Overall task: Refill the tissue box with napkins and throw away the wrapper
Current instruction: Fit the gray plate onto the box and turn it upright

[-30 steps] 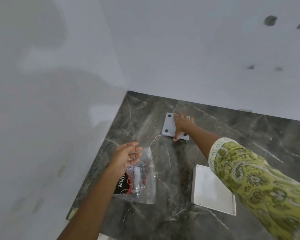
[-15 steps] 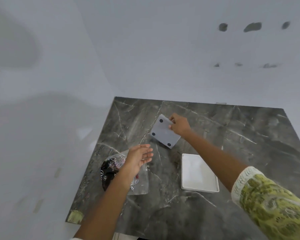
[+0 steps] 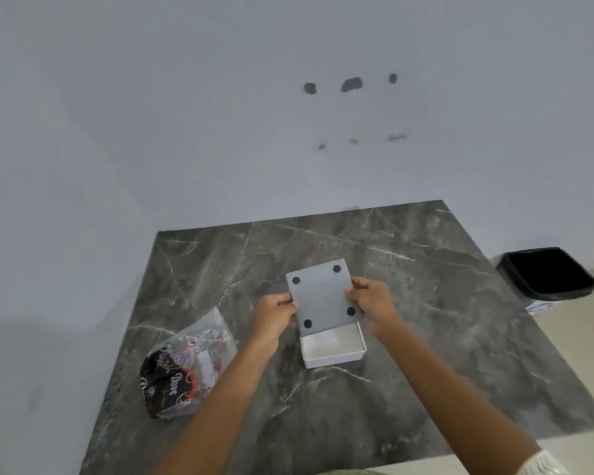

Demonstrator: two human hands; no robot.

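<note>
Over the white box [image 3: 333, 346] on the table [image 3: 425, 303], the left hand [image 3: 275, 317] and right hand [image 3: 371, 305] pinch the panel [image 3: 321, 296] by its side edges; if it goes down skewed it may jam, and the wrapper [image 3: 186, 365] waits left

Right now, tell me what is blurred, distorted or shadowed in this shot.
Head view: wide-angle bending skews the table edges; forearms are motion-blurred; both hands and the grey panel are soft; lighting is flat, without glare; the bin interior is black.
</note>
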